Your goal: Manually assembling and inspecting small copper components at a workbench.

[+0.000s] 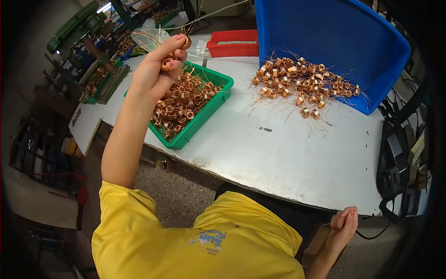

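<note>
Above the green tray [202, 120], my left hand [155, 69] is closed round several small copper wire coils. One coil [186, 43] shows between the thumb and forefinger, and another coil [166, 64] is partly hidden by the curled fingers. Long, thin wire leads stick up from the hand. Many loose copper coils [183, 100] fill the tray beneath it. At the lower right, beside the table's front edge, my right hand [343, 229] has its fingers curled together. Whether anything is in it is hidden.
A tilted blue bin [332, 42] has a heap of wire-tailed copper coils [302, 83] at its mouth on the white table [278, 153]. A red tray [232, 43] lies behind. Black equipment [394, 158] with cables is at the right edge; a green machine [76, 28] stands far left.
</note>
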`<state>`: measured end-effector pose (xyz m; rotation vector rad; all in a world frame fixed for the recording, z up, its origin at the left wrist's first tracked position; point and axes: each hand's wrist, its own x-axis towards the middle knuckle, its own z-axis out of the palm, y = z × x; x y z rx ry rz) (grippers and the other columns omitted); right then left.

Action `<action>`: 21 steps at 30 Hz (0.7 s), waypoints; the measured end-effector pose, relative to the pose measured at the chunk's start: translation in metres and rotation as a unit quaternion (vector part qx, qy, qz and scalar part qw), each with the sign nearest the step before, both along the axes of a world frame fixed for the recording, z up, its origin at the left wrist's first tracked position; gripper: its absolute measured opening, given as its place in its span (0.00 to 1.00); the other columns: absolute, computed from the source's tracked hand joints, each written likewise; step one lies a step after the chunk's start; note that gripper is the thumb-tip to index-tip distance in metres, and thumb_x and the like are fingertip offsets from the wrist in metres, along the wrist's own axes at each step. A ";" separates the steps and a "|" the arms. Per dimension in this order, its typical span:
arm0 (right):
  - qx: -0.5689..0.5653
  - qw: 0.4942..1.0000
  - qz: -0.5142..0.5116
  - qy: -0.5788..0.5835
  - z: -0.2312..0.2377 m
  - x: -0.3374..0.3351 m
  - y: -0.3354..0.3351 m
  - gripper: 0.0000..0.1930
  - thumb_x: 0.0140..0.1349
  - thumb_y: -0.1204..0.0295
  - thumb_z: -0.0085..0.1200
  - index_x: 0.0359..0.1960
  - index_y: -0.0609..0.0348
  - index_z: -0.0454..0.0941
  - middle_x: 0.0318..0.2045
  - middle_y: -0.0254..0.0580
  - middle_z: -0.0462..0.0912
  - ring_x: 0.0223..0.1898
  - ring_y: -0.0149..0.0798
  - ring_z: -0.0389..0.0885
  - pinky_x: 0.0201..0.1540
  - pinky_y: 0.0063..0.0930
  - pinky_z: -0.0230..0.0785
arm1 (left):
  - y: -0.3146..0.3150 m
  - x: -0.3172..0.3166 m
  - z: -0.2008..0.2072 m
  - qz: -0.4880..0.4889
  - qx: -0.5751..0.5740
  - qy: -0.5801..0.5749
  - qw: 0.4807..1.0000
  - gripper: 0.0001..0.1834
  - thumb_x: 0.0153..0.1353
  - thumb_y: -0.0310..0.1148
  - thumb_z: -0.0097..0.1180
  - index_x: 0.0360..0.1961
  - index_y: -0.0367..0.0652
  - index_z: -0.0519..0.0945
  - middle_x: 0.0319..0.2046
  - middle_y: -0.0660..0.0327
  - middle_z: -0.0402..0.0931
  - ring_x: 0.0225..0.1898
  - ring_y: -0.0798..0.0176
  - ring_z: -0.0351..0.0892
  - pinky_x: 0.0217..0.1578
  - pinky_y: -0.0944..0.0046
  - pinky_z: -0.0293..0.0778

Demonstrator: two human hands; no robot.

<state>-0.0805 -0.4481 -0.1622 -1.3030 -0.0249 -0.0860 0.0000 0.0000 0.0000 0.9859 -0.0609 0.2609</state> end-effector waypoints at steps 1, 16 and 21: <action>0.002 1.000 0.001 0.002 0.001 0.000 0.001 0.12 0.66 0.66 0.34 0.25 0.54 0.63 0.09 0.21 0.49 0.12 0.18 0.41 0.14 0.14 0.36 | -0.001 -0.001 0.003 0.031 0.047 -0.005 0.998 0.11 0.52 0.25 0.56 0.37 0.33 0.74 0.35 0.53 0.74 0.26 0.75 0.70 0.14 0.82 0.61; -0.007 1.000 -0.011 0.011 0.001 0.003 0.007 0.12 0.65 0.67 0.35 0.24 0.55 0.64 0.10 0.22 0.51 0.12 0.19 0.44 0.15 0.15 0.39 | 0.122 0.009 -0.022 0.330 0.740 0.130 0.572 0.11 0.47 0.32 0.60 0.29 0.37 0.76 0.24 0.60 0.77 0.24 0.66 0.74 0.27 0.68 0.71; -0.007 1.000 0.007 0.002 0.004 0.002 0.007 0.11 0.64 0.68 0.36 0.24 0.56 0.65 0.10 0.23 0.53 0.12 0.20 0.45 0.16 0.15 0.39 | 0.053 0.011 -0.037 0.383 0.742 -0.037 0.549 0.09 0.52 0.29 0.55 0.35 0.38 0.77 0.29 0.63 0.76 0.30 0.69 0.73 0.35 0.73 0.68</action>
